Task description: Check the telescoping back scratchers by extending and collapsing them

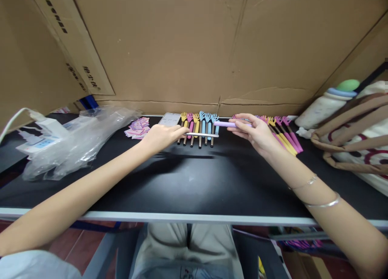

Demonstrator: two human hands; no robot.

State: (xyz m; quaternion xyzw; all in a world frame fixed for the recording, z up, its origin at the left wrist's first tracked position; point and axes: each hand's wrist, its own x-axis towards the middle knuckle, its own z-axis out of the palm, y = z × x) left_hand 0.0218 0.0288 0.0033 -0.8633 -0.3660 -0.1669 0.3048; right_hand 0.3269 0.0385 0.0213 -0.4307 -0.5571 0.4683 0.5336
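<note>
My left hand (163, 138) is closed on one end of a thin silver metal rod (203, 135), held level and pointing right. Closed as well, my right hand (255, 130) pinches a lilac tube-shaped handle (223, 124) whose free end points left. A small gap separates rod and handle. Behind the rod lies a row of back scratchers (197, 129) with claw-shaped heads in yellow, pink and blue, their ends toward me. More back scratchers (290, 137), yellow and pink, lie to the right of my right hand, which partly hides them.
Clear plastic bags (80, 143) and a white power strip (45, 139) lie at left. Small pink printed cards (138, 128) sit beside a phone (169, 119). A white bottle (323, 105) and cloth bag (360, 133) stand right. Cardboard (182, 49) walls the desk's back.
</note>
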